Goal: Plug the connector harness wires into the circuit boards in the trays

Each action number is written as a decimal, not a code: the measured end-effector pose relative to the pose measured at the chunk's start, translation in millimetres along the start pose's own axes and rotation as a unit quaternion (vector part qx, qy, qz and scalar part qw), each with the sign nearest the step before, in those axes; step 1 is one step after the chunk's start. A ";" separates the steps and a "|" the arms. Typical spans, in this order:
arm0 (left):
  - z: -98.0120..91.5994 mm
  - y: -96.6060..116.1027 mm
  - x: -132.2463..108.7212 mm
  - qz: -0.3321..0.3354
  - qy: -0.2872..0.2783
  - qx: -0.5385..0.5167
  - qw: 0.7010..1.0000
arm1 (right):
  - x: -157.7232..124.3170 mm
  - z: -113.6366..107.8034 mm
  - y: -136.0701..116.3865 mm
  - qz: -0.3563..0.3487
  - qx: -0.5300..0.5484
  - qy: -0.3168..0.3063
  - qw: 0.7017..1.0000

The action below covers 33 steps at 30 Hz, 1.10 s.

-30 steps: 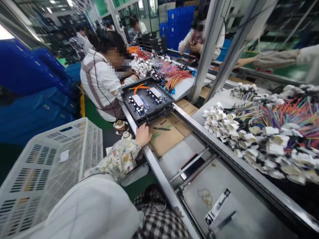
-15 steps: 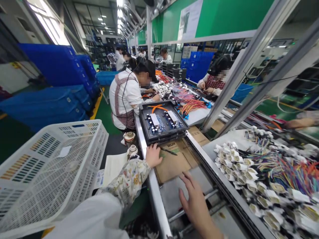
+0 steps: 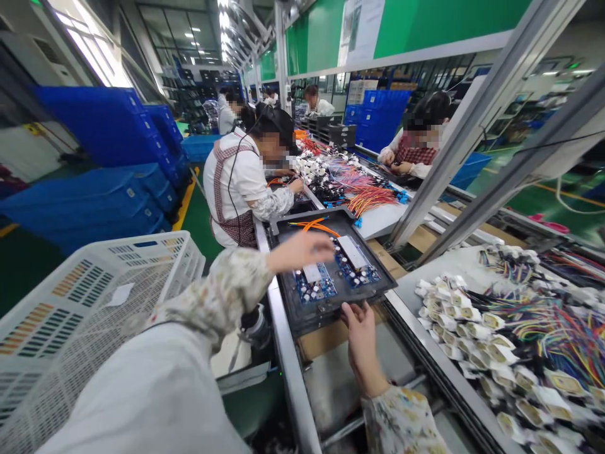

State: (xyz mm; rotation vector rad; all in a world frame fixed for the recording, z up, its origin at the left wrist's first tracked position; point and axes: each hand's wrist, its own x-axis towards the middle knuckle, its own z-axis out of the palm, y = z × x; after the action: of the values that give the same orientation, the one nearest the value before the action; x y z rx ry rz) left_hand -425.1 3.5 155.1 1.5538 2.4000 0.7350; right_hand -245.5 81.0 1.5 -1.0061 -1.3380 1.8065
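Observation:
A black tray (image 3: pixel 293 315) holds two blue circuit boards, each with a white block on top. Orange cables (image 3: pixel 314 224) lie along the tray's far side. My right hand (image 3: pixel 362 334) grips the tray's near edge, thumb and fingers bent at the rim. Above the left circuit board (image 3: pixel 316 291) hovers my left hand (image 3: pixel 302 252), blurred by motion. Its fingers point right, and whether they hold anything cannot be made out. The left hand hides part of that board and of the tray's middle.
To the left stands a white mesh crate (image 3: pixel 118 252). Piled white connectors (image 3: pixel 477 340) with coloured wires cover the right bench. A metal rail (image 3: pixel 295 378) runs along the line's left edge. A co-worker (image 3: pixel 241 183) sits beyond the tray, left side; another sits across the line.
The tray has come nearer to me. My right hand has moved forward onto its near edge. My left hand has left the rail area and risen over the boards.

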 end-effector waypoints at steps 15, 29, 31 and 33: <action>-30.7 -57.6 90.8 -0.114 -0.029 0.204 0.972 | -17.9 -1.8 -24.9 -0.033 0.046 0.027 0.998; 56.5 53.7 -67.8 0.071 -0.134 0.163 0.975 | -191.4 -175.3 -38.9 0.062 0.007 0.292 0.954; 86.1 60.4 -85.0 0.070 -0.153 0.145 0.975 | -212.2 -190.5 -24.7 0.073 0.012 0.356 0.931; 115.0 66.9 -97.2 0.071 -0.169 0.128 0.975 | -227.6 -204.4 -9.3 0.081 0.016 0.399 0.913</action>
State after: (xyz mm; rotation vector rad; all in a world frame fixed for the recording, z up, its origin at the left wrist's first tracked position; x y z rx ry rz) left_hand -281.9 -26.8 79.4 1.7936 2.2122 0.1623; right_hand 43.4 -18.8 17.6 -1.6348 -0.7228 1.2638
